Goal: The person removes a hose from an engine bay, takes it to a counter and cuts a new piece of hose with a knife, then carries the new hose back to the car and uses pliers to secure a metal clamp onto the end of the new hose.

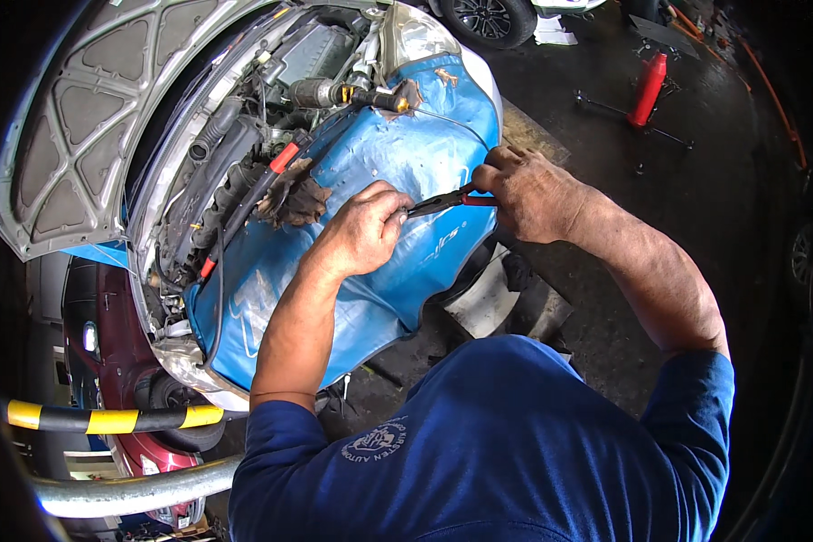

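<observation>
My right hand (533, 194) is wrapped round the red handles of a pair of pliers (438, 203), whose dark jaws point left. My left hand (363, 226) is closed, thumb against fingers, right at the tip of those jaws. Whatever it pinches there is too small to make out. Both hands are above a blue fender cover (397, 298) draped over the front of a car. Beyond them, a cylindrical tool with a metal body and black-and-yellow grip (325, 94) lies across the engine bay's edge. A thin dark line runs from its end toward my right hand.
The raised hood (81, 117) stands at the left over the open engine bay (226, 154). Along the bay's edge lies a black rod with red parts (253, 203). Brown torn rags (295, 196) rest beside it. A red bottle-shaped object (647, 88) stands on the floor; a yellow-black striped bar (113, 419) is at lower left.
</observation>
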`<state>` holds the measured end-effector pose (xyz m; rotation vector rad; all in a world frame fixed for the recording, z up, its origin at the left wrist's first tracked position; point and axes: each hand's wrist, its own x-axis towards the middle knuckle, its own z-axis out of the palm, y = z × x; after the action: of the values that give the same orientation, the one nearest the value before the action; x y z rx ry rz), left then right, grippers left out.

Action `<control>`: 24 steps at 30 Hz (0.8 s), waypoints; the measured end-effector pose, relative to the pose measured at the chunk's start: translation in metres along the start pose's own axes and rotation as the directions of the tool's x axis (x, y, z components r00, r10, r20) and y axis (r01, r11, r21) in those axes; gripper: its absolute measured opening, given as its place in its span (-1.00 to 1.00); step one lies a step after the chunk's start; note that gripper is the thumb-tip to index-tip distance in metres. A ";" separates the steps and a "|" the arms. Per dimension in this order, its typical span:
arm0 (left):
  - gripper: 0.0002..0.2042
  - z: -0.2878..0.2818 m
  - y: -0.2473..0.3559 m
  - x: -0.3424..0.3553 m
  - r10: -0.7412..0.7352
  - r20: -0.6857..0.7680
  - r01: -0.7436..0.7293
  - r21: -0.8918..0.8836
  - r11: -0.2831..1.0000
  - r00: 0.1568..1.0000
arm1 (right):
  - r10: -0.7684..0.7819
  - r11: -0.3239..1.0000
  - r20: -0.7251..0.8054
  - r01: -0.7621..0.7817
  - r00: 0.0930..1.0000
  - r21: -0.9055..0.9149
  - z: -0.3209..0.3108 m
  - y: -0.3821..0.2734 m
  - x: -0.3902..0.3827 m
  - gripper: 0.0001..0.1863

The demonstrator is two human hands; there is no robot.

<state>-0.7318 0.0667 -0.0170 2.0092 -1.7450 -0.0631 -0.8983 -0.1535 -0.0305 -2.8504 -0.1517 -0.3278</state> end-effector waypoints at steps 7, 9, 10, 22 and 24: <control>-0.87 0.001 0.000 0.000 0.005 0.017 -0.005 -0.003 1.000 1.000 | 0.008 0.997 -0.042 -0.011 0.999 -0.083 0.011 0.001 -0.001 -0.60; -0.86 0.000 -0.001 -0.001 0.006 0.028 -0.006 0.000 1.000 1.000 | 0.021 0.998 0.032 -0.019 0.999 -0.068 0.007 -0.001 0.000 -0.62; -0.86 0.000 -0.001 -0.002 -0.002 0.036 0.002 -0.005 1.000 0.999 | 0.033 0.998 0.106 -0.028 0.994 -0.053 0.005 -0.003 0.001 -0.64; -0.80 -0.004 0.000 -0.004 -0.061 0.070 0.064 -0.041 0.997 0.996 | 0.148 0.989 0.134 -0.149 0.980 0.000 0.016 -0.005 -0.002 -0.68; -0.79 -0.005 0.002 -0.004 -0.062 0.081 0.065 -0.034 0.997 0.995 | 0.155 0.987 0.138 -0.158 0.978 0.008 0.016 -0.004 -0.003 -0.69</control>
<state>-0.7324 0.0716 -0.0132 2.0620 -1.7147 -0.1967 -0.8987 -0.1455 -0.0458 -2.8430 0.0431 -0.0972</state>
